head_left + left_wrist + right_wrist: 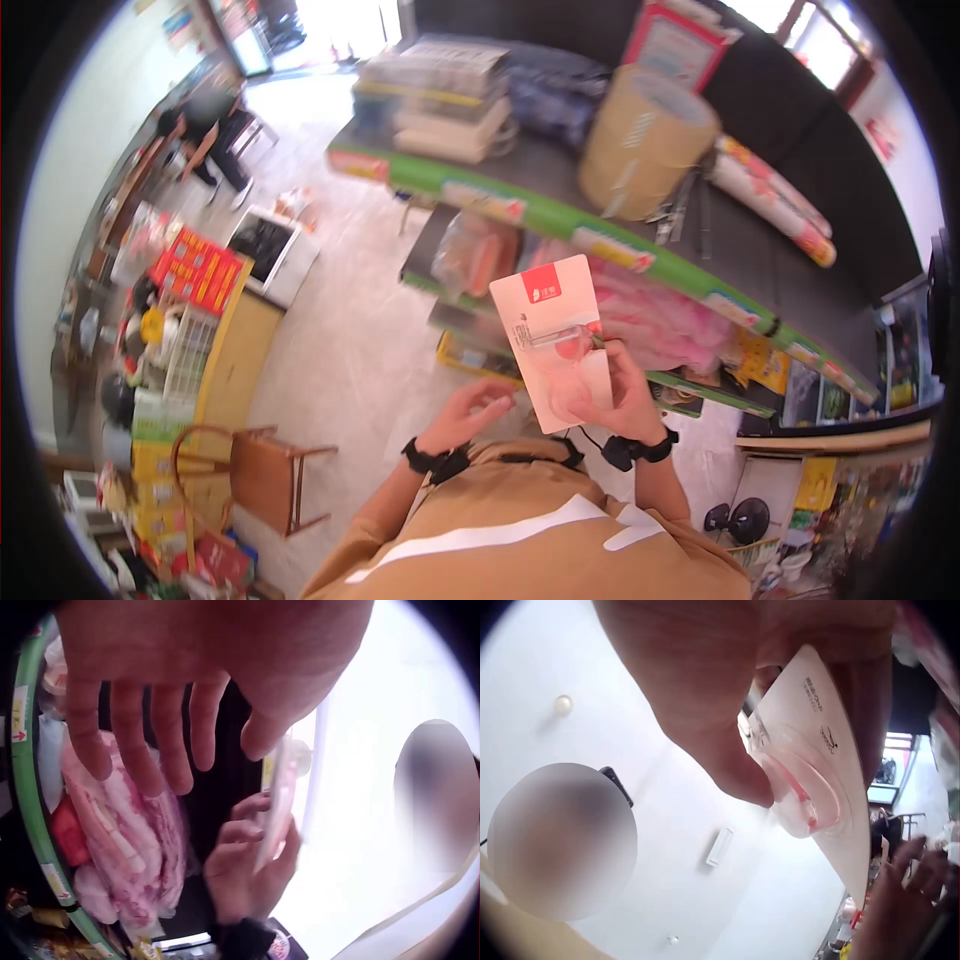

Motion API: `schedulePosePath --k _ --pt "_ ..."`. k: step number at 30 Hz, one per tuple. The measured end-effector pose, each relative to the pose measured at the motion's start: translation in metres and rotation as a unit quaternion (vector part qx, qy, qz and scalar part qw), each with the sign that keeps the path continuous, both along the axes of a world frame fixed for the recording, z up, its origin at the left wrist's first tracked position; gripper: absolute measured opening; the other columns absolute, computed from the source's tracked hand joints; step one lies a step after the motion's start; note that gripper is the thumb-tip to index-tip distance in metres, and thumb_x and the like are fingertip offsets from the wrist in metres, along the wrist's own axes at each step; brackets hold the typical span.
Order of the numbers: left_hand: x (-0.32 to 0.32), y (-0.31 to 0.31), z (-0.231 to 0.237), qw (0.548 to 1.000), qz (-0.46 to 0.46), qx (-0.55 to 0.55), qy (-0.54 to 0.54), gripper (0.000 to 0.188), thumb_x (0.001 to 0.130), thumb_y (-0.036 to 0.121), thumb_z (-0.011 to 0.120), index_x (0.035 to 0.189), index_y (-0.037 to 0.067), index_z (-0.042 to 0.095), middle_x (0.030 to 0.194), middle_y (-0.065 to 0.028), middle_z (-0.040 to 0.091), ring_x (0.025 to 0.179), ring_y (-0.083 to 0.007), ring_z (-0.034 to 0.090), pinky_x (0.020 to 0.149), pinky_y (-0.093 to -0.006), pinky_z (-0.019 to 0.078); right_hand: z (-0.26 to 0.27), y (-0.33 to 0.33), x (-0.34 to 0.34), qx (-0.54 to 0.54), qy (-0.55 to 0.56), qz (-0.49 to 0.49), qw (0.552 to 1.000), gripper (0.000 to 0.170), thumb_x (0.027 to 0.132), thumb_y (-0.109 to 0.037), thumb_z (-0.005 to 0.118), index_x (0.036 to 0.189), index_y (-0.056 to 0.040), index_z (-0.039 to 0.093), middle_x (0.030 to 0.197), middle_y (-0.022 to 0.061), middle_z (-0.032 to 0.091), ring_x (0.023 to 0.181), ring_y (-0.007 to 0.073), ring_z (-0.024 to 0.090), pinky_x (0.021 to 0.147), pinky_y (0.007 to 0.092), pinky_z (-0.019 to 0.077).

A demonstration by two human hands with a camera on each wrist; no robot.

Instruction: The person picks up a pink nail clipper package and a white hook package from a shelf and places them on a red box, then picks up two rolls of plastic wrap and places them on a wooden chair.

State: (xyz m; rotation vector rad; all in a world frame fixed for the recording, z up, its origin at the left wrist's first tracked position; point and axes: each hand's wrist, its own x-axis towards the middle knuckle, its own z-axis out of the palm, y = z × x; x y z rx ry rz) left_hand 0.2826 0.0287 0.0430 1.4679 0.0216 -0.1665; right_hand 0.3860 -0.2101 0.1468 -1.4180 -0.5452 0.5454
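Pale pink cardboard, basically: a flat rectangular blister card with a red square at its top end [548, 330] is pinched in the right hand [630, 393]. The grip is narrow, thumb over the front, fingers round the back. The hand has the card at its 4 o'clock edge, so most of it sticks out from the grip toward 10 and 11. In the right wrist view the thumb sits right up against the clear plastic bulge [821, 799].

The left hand [468, 415] is near the card at about 7:30, fingers loose and spread. Both wrists wear a black band.

Going outward from the card in the head view: a pink bundle in clear plastic [665, 320] toward 3 o'clock on a lower shelf, and a dark shelf with a green front edge [460, 192] running across above. A fat tan roll of tape [640, 150] stands on that at 1 o'clock. Farther off, a brown wooden chair [262, 478] at 8, a black fan [748, 520] between 4 and 5, and a person in dark clothes [205, 125] at 10.
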Motion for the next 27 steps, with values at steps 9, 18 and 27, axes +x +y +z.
schedulePosePath --k 9,18,27 --pt "-0.034 0.044 0.004 0.993 0.088 -0.061 0.056 0.022 0.097 0.010 0.061 0.117 0.000 0.060 0.103 -0.0033 0.067 0.097 -0.0096 0.061 0.085 -0.0268 0.0510 -0.075 0.081 -0.025 -0.008 0.113 0.071 0.991 0.063 0.084 -0.003 0.075 0.134 -0.0050 0.037 0.124 0.0065 0.056 0.113 0.0122 0.056 0.095 0.0293 0.0465" --pt "-0.096 0.114 -0.008 0.954 0.275 -0.107 0.050 0.026 0.096 0.014 0.063 0.119 -0.001 0.063 0.108 -0.0055 0.068 0.095 -0.0092 0.062 0.084 -0.0270 0.0511 -0.109 0.180 -0.032 -0.081 0.165 0.143 0.972 0.027 0.102 -0.023 0.054 0.116 -0.0009 0.063 0.103 -0.0008 0.065 0.091 0.0051 0.059 0.083 0.0229 0.0493" --pt "-0.170 0.192 -0.017 0.909 0.398 -0.115 0.039 0.024 0.097 0.016 0.062 0.116 0.000 0.064 0.097 -0.0024 0.070 0.085 -0.0075 0.063 0.074 -0.0261 0.0505 -0.136 0.291 -0.074 -0.027 0.277 0.291 0.915 0.032 0.102 -0.025 0.056 0.118 0.0006 0.066 0.104 0.0010 0.069 0.092 0.0076 0.062 0.085 0.0260 0.0508"
